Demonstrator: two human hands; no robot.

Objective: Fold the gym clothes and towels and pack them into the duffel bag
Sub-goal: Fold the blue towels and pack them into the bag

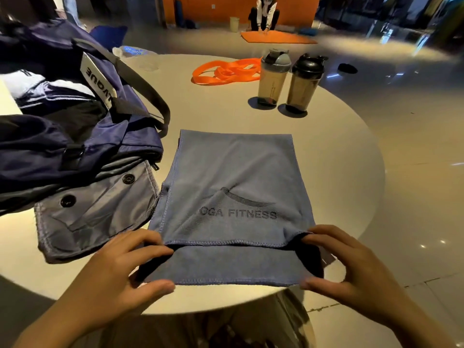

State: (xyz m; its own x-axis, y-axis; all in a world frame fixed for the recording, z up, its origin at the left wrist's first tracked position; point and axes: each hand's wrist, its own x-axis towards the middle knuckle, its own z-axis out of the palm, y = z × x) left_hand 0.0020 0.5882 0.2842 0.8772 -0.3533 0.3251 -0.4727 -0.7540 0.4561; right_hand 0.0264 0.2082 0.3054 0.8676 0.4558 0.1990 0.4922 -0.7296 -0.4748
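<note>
A blue-grey towel [231,177] printed "YOGA FITNESS" lies folded on the round white table [334,151], its long side running away from me. My left hand [125,267] pinches the towel's near left corner, fingers on the upper layer and thumb at the lower edge. My right hand [346,262] pinches the near right corner the same way. The near edges of the layers are spread slightly apart between my hands. A navy duffel bag [70,126] sits open at the left, with white and dark clothing inside and a grey flap with snap buttons beside the towel.
Two dark shaker bottles [288,81] stand at the far side of the table, with orange resistance bands [226,71] behind them and a clear plastic bottle [133,51] near the bag. A person crouches on an orange mat [276,37] on the floor beyond.
</note>
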